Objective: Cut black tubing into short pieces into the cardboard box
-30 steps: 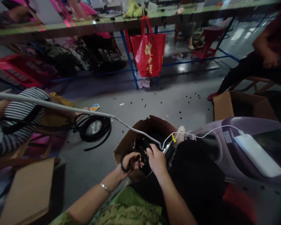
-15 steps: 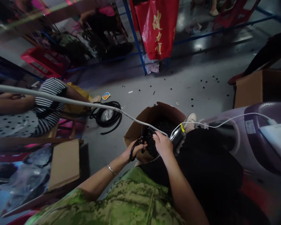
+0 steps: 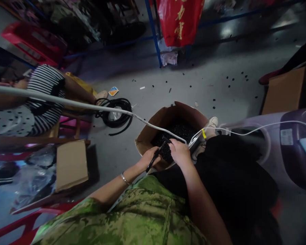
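Observation:
My left hand (image 3: 148, 158) is closed around the black handles of a pair of scissors (image 3: 151, 164) above an open cardboard box (image 3: 142, 135). Pinched in the fingers of my right hand (image 3: 180, 151) is a dark, thin piece like a black tube (image 3: 166, 139), its far end beside the scissor blades. The blades are hard to make out against the dark contents. Many small black pieces (image 3: 182, 130) fill the bottom of the box. A white cable (image 3: 132, 115) crosses in front of the box and bends near my right hand.
A coil of black tubing (image 3: 117, 127) lies on the floor to the left, near a seated person in striped clothing (image 3: 47, 83). Black scraps dot the floor. A purple-grey machine (image 3: 272, 129) and another cardboard box (image 3: 283, 90) stand right. A red bag (image 3: 180, 30) hangs ahead.
My left hand has turned the scissors, so their handle loops show nearly edge-on and sit closer to my right hand. The view has tilted slightly downward.

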{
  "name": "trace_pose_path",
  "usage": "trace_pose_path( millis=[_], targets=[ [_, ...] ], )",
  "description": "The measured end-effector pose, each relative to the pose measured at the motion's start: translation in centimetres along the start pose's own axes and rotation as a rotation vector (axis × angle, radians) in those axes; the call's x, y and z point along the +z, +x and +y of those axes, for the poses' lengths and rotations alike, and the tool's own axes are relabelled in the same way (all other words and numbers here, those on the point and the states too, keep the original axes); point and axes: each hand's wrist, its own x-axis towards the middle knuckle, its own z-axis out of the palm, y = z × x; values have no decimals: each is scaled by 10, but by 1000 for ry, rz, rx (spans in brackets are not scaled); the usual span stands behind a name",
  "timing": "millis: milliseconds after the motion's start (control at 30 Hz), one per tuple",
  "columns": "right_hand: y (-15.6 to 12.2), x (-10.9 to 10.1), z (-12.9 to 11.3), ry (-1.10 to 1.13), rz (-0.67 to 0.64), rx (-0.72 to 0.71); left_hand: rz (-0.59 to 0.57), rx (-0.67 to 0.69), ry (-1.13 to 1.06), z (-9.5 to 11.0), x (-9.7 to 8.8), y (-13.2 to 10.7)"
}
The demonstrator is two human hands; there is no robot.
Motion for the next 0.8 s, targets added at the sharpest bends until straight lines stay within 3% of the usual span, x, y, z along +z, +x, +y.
trace_pose_path(
  millis=[233, 800],
  targets=[
    [2, 5, 0, -32, -59, -29, 17, -64, -71, -6, 1, 1],
    [2, 7, -2, -209, -136, -71, -51, -86, 138, -7, 1, -1]
  ],
)
